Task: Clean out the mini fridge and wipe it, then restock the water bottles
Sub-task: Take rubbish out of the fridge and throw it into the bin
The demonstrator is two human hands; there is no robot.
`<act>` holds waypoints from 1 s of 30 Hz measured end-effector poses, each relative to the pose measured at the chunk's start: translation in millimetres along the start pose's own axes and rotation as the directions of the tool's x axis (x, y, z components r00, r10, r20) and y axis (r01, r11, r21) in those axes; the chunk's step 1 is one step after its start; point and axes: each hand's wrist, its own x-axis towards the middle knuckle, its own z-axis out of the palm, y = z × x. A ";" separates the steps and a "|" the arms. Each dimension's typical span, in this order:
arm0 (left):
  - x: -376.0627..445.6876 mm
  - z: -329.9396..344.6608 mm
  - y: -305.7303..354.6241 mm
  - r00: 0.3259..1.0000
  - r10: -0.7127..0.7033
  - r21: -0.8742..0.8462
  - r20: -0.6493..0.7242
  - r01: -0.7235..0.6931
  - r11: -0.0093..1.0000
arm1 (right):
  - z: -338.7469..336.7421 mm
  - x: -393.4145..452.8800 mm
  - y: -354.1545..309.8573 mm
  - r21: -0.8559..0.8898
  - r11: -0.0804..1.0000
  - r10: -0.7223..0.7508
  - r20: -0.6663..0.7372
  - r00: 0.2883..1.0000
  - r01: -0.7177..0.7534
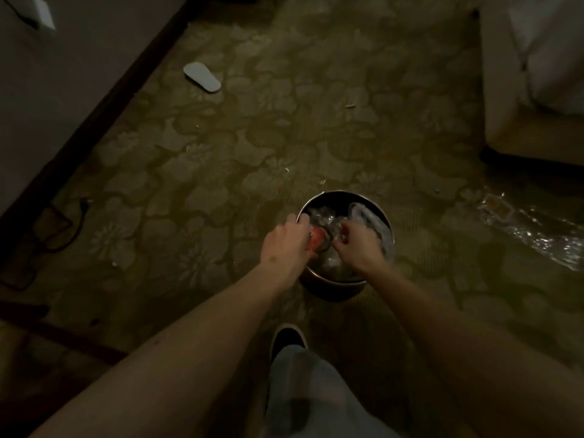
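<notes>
A small round bin (346, 281) on the patterned carpet (221, 153) is reached into by both hands, the left hand (286, 245) clenched on something red (317, 240), the right hand (357, 241) pinching clear plastic (373, 219), seemingly to pack fridge rubbish down; no fridge or bottles are in view.

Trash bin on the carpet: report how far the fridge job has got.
Done: clear plastic rubbish and a red item already sit in the trash bin. In hand: the left hand and right hand are both down in the bin among the plastic; whether either grips anything is unclear. Left: no fridge, cloth or water bottles are in view, so wiping and restocking cannot be confirmed. Crumbs lie on the carpet.
</notes>
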 end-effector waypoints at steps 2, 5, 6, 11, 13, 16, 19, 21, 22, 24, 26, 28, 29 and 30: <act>2.6 6.9 -0.8 1.000 0.000 -0.041 0.025 0.001 0.999 | 5.2 -0.6 7.8 -0.015 1.000 0.008 0.014 1.000 -0.008; 0.1 8.2 -2.8 0.999 0.006 -0.084 0.032 -0.003 0.996 | 4.4 -7.4 15.0 -0.014 1.000 -0.024 -0.003 1.000 0.024; -2.0 7.2 -4.1 1.000 0.009 -0.091 0.024 -0.007 0.996 | 2.4 -10.7 15.4 -0.005 0.999 -0.041 -0.003 0.999 0.041; -22.4 -6.6 -11.6 1.000 0.011 -0.112 0.002 -0.010 0.994 | -12.4 -27.0 7.5 -0.002 0.996 -0.085 -0.015 0.996 0.085; -33.7 -14.4 -13.2 1.000 0.020 -0.098 -0.007 -0.020 0.995 | -18.3 -34.0 2.9 -0.023 0.995 -0.098 -0.007 0.995 0.098; -52.4 -29.8 -11.5 0.999 0.014 -0.075 -0.035 -0.016 0.997 | -31.4 -48.4 -9.4 -0.051 0.992 -0.114 0.020 0.993 0.115; -74.3 -48.8 -5.6 0.997 0.014 -0.054 -0.070 -0.018 0.998 | -46.8 -66.9 -27.6 -0.101 0.983 -0.151 0.033 0.988 0.154; -90.5 -62.4 -1.8 0.996 0.017 -0.035 -0.092 -0.021 0.999 | -58.2 -82.6 -43.2 -0.132 0.975 -0.174 0.044 0.984 0.179; -99.5 -69.1 -0.4 0.994 0.018 -0.025 -0.105 -0.021 0.999 | -63.7 -91.0 -51.5 -0.148 0.970 -0.186 0.050 0.981 0.192; -119.3 -82.3 2.5 0.992 0.016 -0.015 -0.127 -0.018 1.000 | -74.0 -110.4 -68.8 -0.177 0.955 -0.229 0.059 0.972 0.236; -140.0 -95.1 3.6 0.988 0.013 -0.008 -0.152 -0.014 1.000 | -84.1 -130.9 -86.3 -0.224 0.931 -0.281 0.063 0.958 0.288; -162.3 -109.1 2.7 0.983 0.004 -0.002 -0.186 -0.005 1.000 | -94.4 -152.3 -104.3 -0.263 0.908 -0.319 0.068 0.945 0.325; -174.6 -116.3 1.7 0.978 -0.004 -0.003 -0.208 0.003 1.000 | -98.6 -162.5 -113.0 -0.273 0.901 -0.332 0.069 0.941 0.338; -187.3 -123.5 0.1 0.973 -0.014 -0.004 -0.232 0.013 1.000 | -102.8 -172.7 -121.4 -0.269 0.897 -0.346 0.069 0.936 0.351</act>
